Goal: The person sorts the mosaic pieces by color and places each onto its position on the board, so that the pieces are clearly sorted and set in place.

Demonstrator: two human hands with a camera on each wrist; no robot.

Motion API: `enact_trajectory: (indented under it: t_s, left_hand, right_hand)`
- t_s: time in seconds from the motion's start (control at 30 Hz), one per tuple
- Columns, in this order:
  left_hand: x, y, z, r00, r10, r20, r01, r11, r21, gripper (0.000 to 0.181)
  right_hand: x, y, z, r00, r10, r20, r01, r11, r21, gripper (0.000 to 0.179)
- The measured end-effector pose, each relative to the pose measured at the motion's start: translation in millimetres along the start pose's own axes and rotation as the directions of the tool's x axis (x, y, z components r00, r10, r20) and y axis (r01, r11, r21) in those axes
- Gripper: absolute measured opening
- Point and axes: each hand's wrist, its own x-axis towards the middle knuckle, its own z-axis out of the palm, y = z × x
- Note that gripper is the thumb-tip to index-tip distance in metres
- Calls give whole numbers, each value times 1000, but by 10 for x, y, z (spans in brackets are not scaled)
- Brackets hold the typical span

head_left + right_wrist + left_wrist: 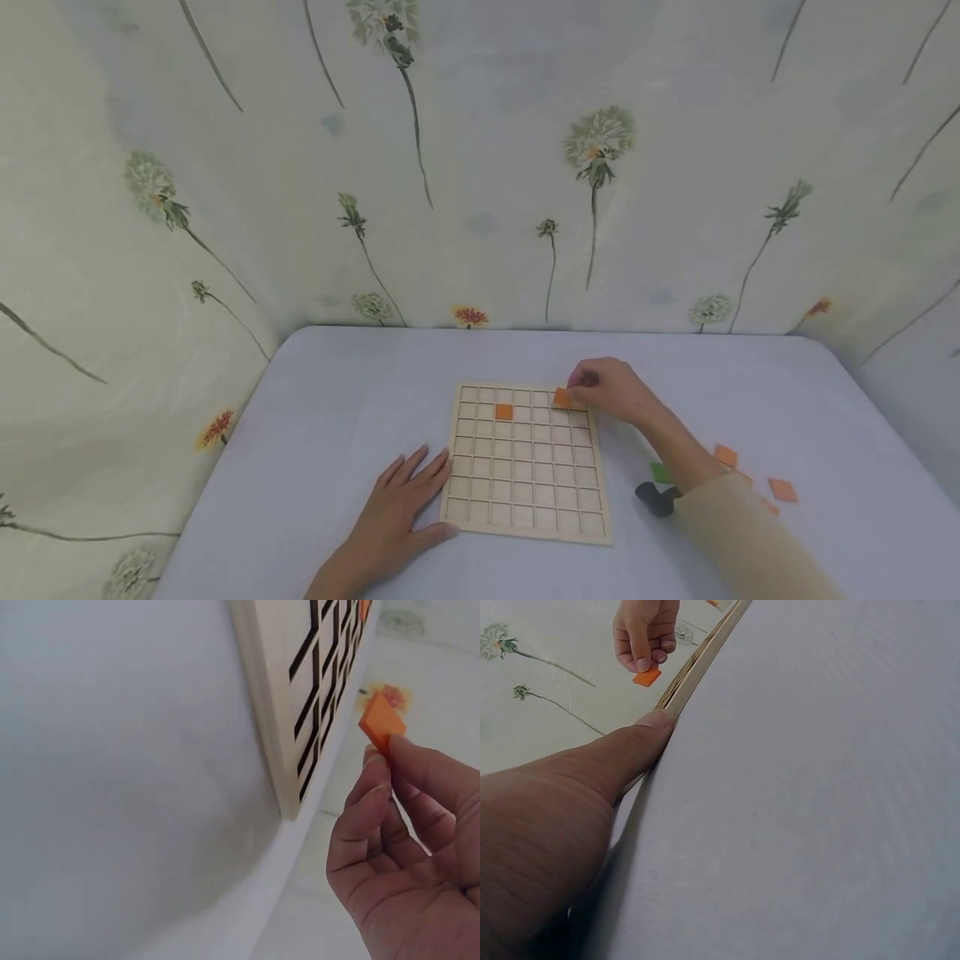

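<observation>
A pale wooden grid board (pixel 522 475) with rows of square cells lies on the white table. One orange square tile (pixel 504 412) sits in a cell near its far edge, left of the middle. My right hand (pixel 613 390) pinches another orange tile (pixel 383 720) between thumb and fingertips, over the far right corner of the board in the head view. Flat beside the board's left edge, my left hand (pixel 401 517) has its fingers spread, the fingertips and thumb right at the wooden rim. In the left wrist view the thumb (pixel 634 746) touches that rim.
Several loose orange tiles (pixel 783 489) lie on the table right of the board, partly behind the right forearm. A green tile (pixel 661 472) and a dark curved object (pixel 656 498) are near them. A flower-patterned cloth (pixel 480 167) hangs behind the table.
</observation>
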Motion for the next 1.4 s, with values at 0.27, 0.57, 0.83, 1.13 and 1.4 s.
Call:
enact_trajectory:
  t_s: [0.27, 0.57, 0.83, 1.13, 1.4]
  left_hand:
    - [6, 2, 1, 1000, -9, 5, 9, 1000, 2, 87]
    - [6, -2, 6, 1000, 8, -7, -8, 1000, 7, 87]
    - [-3, -4, -1, 1000, 24, -19, -24, 1000, -9, 85]
    - [-2, 4, -5, 1000, 11, -12, -11, 1000, -9, 86]
    - [0, -3, 8, 1000, 7, -16, -7, 1000, -6, 87]
  right_hand:
    - [167, -197, 193, 1000, -25, 16, 25, 1000, 3, 6]
    - [265, -296, 358, 997, -17, 74, 17, 1000, -1, 5]
    - [261, -323, 438, 992, 5, 127, 0, 999, -39, 6]
    - [236, -315, 473, 996, -29, 80, 31, 999, -26, 5]
    - [201, -370, 505, 995, -51, 85, 55, 997, -53, 8]
